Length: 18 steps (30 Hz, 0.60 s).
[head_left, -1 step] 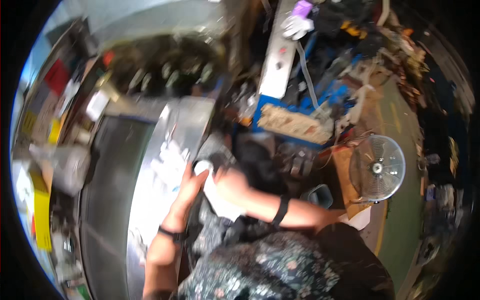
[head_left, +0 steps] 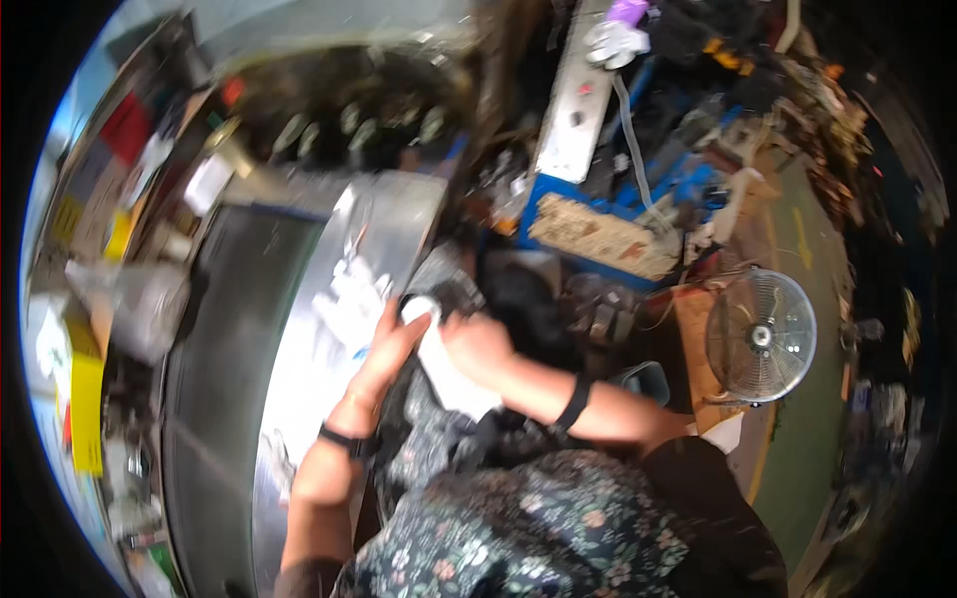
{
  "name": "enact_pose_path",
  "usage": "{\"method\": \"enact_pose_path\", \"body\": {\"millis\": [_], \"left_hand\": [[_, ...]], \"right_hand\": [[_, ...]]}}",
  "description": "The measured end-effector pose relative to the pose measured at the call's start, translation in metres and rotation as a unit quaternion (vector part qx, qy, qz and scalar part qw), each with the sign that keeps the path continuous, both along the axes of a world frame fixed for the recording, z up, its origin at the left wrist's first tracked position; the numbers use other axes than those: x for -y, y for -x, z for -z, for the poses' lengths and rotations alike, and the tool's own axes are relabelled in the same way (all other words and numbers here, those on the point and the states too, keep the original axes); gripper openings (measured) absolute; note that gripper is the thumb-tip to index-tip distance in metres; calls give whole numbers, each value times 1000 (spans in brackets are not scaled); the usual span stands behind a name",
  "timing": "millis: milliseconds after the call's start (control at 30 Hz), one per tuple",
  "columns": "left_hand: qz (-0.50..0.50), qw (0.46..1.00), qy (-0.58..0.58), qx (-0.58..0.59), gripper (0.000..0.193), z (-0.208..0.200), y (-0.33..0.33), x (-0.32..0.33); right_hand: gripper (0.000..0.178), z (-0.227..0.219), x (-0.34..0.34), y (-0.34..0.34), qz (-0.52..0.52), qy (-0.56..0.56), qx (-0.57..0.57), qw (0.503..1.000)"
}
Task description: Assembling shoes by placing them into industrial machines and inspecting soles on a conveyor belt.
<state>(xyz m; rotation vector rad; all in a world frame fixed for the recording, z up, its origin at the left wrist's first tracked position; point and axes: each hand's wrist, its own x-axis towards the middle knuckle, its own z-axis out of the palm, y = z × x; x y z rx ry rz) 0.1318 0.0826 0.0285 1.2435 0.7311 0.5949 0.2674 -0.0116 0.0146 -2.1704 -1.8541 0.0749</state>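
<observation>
White cloth (head_left: 454,386) slants down toward me from my left hand (head_left: 387,349), pinched at its upper end; right hand (head_left: 477,349) alongside, finger closure too blurred to tell.

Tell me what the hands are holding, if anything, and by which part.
A white cloth-like item: the left hand holds its upper end. The right hand is at its right side; blur hides the exact grip there.

The white piece (head_left: 454,384) is looking like matt cloth. The desk (head_left: 401,214) is gleaming like smooth metal, the dark belt (head_left: 224,339) is looking duller, the bag (head_left: 155,314) is shining like clear plastic, and the tan slab (head_left: 598,239) is appearing rough.
</observation>
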Motion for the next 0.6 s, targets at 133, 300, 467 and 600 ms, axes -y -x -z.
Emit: {"method": "enact_pose_path", "body": {"millis": [133, 300, 467, 600], "left_hand": [[21, 988, -46, -148, 67, -1, -2, -5], [-11, 985, -7, -175, 67, 2, 4, 4], [-5, 996, -8, -89, 60, 4, 5, -2], [39, 995, 71, 62, 65, 13, 7, -12]], "right_hand": [[73, -1, 20, -47, 99, 253, -719, 640], [54, 26, 81, -24, 1, 160, -324, 933], [35, 32, 69, -11, -47, -48, -110, 992], [74, 21, 39, -25, -35, 186, -513, 837]]}}
